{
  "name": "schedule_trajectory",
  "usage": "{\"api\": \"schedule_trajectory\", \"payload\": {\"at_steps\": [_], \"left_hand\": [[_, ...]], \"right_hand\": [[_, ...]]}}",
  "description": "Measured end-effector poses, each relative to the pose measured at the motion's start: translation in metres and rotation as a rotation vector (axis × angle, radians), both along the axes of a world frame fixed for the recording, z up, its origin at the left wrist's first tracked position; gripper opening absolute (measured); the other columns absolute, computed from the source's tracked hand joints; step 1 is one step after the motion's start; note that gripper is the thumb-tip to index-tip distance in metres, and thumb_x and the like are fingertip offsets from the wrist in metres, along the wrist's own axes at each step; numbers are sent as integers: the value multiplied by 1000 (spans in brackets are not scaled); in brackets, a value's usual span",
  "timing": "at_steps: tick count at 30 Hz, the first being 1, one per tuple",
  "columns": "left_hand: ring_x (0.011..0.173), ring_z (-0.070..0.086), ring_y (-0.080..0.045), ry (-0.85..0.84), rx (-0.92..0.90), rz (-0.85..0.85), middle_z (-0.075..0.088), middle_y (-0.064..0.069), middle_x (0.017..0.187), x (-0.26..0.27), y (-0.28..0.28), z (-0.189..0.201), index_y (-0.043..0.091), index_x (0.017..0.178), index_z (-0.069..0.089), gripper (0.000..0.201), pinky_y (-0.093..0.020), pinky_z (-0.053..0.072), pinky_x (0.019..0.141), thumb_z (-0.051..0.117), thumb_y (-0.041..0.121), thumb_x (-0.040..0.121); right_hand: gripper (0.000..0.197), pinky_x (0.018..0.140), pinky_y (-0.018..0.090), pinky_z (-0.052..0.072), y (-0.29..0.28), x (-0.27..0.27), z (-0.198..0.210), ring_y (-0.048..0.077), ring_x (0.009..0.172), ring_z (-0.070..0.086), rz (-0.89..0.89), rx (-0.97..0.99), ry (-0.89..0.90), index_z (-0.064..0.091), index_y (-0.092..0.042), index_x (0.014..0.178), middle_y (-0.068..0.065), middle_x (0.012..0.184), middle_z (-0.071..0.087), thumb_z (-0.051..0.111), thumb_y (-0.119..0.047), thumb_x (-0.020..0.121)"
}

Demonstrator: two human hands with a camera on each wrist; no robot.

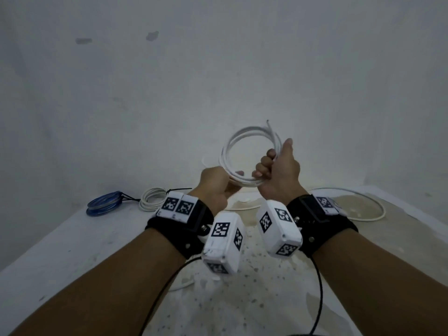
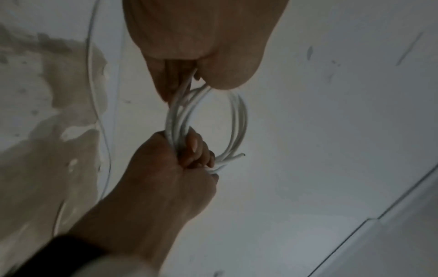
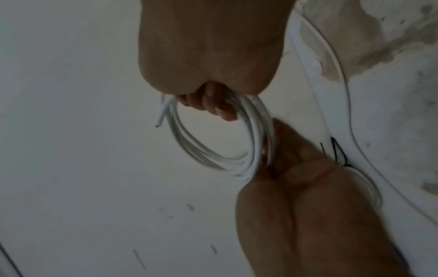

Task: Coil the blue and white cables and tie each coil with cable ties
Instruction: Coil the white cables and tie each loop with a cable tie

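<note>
1. Your forearms fill the near head view; only it shows the tied blue coil (image 1: 104,206) and tied white coil (image 1: 153,199) at the far left of the table (image 1: 72,238).
2. Nothing here serves as a container.
3. Your right hand (image 1: 278,170) fists round the raised white cable coil (image 1: 249,151), thumb up.
4. Your left hand (image 1: 215,187) pinches its lower edge between curled fingers and thumb.
5. The right wrist view shows the cable's cut end (image 3: 159,122) sticking out.

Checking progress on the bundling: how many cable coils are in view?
3: blue coil and tied white coil on the table's far left; white coil held by both hands.
</note>
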State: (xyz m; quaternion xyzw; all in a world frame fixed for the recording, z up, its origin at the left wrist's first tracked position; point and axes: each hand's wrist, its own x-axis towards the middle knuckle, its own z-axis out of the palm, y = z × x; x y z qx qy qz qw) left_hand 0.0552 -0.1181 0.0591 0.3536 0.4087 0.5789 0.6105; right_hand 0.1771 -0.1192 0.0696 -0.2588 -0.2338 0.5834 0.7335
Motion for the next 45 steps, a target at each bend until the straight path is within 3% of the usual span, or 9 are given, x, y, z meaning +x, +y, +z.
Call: {"api": "schedule_trajectory", "payload": {"at_steps": [7,13,20,28,31,33,40,42,45], "left_hand": [[77,72,-27,188,259,202,70,-17,90,-31,17,-1,-1,102,56,28,-37,59,72,33,14,106],[51,54,-15,609,494,208,59,-8,70,-48,15,1,8,93,68,31,-27,51,50,42,21,104],[45,45,-12,675,562,5,63,-5,76,-55,6,6,11,113,68,41,-24,40,42,39,38,104],[42,39,-14,803,515,17,59,-3,65,-60,10,4,15,93,72,33,-25,38,42,45,32,102],[45,43,-16,755,529,54,68,-5,75,-60,11,2,19,124,63,29,-23,37,41,43,22,103],[47,42,-18,766,552,74,67,-6,76,-60,13,0,20,127,62,31,-24,37,42,41,20,103],[45,42,-12,914,636,-15,63,4,66,-54,11,-2,22,114,71,35,-28,40,48,43,39,102],[42,44,-2,1027,699,64,55,11,53,-51,10,-3,26,92,75,39,-30,44,54,47,52,97],[43,41,-5,1122,803,166,49,0,49,-51,12,-7,34,58,63,43,-33,43,57,50,49,96]], "right_hand": [[54,39,22,25,-2,-7,-17,13,36,22,13,-83,-242,42,-18,66,-3,47,29,38,-60,98],[53,41,22,25,-1,-19,-30,13,38,22,107,-108,-401,42,-18,65,-3,49,28,38,-59,99],[52,40,22,27,2,-30,-37,12,37,26,75,-128,-489,42,-18,64,-4,47,33,40,-57,99],[50,40,23,26,2,-35,-49,14,39,24,141,-97,-500,41,-18,62,-3,49,30,44,-53,99],[49,42,23,26,1,-34,-49,14,39,24,156,-84,-504,43,-17,62,-3,50,30,47,-51,98],[49,41,23,26,1,-33,-49,13,38,25,158,-77,-506,44,-17,62,-3,48,31,48,-50,98],[47,41,23,26,1,-28,-55,13,38,26,125,-84,-519,45,-16,62,-4,47,31,51,-46,97],[46,41,23,27,0,-29,-56,13,38,27,115,-67,-538,45,-16,63,-3,47,31,50,-45,98],[45,43,24,28,0,-31,-57,13,38,28,116,-55,-578,47,-15,64,-3,47,33,47,-42,100]]}}
